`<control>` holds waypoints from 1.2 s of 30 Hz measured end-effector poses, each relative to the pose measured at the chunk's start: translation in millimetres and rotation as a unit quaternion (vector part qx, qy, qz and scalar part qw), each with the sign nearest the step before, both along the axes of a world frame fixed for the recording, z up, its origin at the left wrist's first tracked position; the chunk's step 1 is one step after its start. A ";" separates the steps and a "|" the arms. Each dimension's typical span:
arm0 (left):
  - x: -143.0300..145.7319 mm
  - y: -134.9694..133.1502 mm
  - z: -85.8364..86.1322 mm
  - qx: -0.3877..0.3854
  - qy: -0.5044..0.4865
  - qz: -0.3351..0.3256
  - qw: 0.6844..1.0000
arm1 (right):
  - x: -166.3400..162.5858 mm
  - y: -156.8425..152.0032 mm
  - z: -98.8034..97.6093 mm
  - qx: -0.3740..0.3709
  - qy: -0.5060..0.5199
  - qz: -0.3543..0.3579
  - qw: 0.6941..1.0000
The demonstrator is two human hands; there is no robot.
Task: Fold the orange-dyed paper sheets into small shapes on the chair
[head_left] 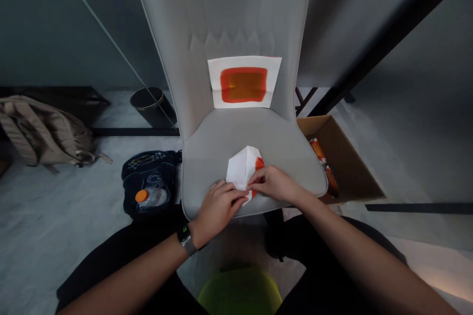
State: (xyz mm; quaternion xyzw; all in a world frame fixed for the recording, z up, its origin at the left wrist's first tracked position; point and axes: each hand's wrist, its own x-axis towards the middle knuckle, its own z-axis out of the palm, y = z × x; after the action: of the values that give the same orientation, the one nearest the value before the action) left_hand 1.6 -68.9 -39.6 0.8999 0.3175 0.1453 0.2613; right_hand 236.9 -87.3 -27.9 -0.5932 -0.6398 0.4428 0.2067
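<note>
A folded white paper [242, 167] with an orange-red patch lies on the seat of a grey chair [221, 138]. My left hand [218, 206], with a watch on its wrist, has its fingers curled and pressed on the paper's near left edge. My right hand [273, 183] pinches the paper's right side by the orange part. A second sheet [244, 81], white with an orange rectangle, leans flat against the chair's backrest.
An open cardboard box [343, 157] with orange items stands right of the chair. A dark bag [151, 182] with an orange-capped bottle and a beige backpack [44, 130] lie on the floor left. A black bin [150, 103] stands behind. A green object [240, 293] sits between my knees.
</note>
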 end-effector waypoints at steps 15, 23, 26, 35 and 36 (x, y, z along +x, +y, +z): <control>-3.2 -1.2 6.9 0.127 0.074 -0.091 0.985 | -15.5 -44.6 18.2 0.194 -0.176 0.043 0.964; -9.1 -0.2 -2.4 0.185 0.041 -0.106 0.976 | -44.6 -119.8 -4.4 0.273 -0.324 0.087 0.902; -10.0 -0.2 -1.7 0.203 0.037 -0.117 0.971 | -44.3 -120.0 -10.0 0.258 -0.350 0.071 0.898; -8.0 -5.8 3.8 0.226 0.080 -0.108 0.965 | -46.5 -117.8 -13.7 0.250 -0.380 0.037 0.890; -7.7 -6.2 3.8 0.226 0.083 -0.109 0.964 | -46.4 -118.5 -14.2 0.244 -0.380 0.029 0.892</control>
State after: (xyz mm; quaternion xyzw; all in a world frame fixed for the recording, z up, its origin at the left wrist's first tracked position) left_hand -6.1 -75.0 -35.8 0.9735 0.1972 0.1093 0.0378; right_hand 190.5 -205.8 -42.1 -0.6281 -0.7745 0.0194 0.0733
